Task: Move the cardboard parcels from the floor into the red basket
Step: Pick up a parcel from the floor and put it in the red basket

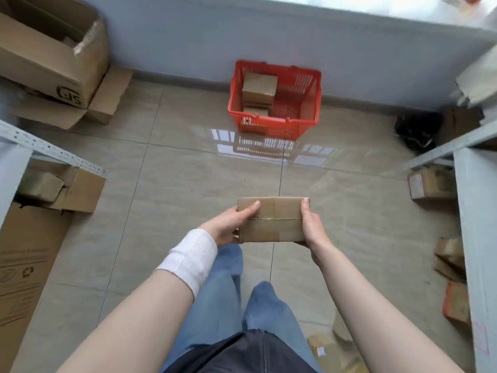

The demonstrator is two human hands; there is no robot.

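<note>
I hold a flat brown cardboard parcel (273,219) level in front of me, above the tiled floor. My left hand (231,224) grips its left end and my right hand (312,224) grips its right end. A white band wraps my left wrist. The red basket (309,103) stands on the floor ahead, against the wall, well beyond the parcel. Inside its left half lie stacked cardboard parcels (259,87); its right half shows bare mesh.
A big open carton (48,52) sits at the far left. Grey shelf frames (40,149) flank both sides, with boxes (430,187) beneath them. Several loose parcels (454,300) lie on the floor at right and one (322,345) by my feet.
</note>
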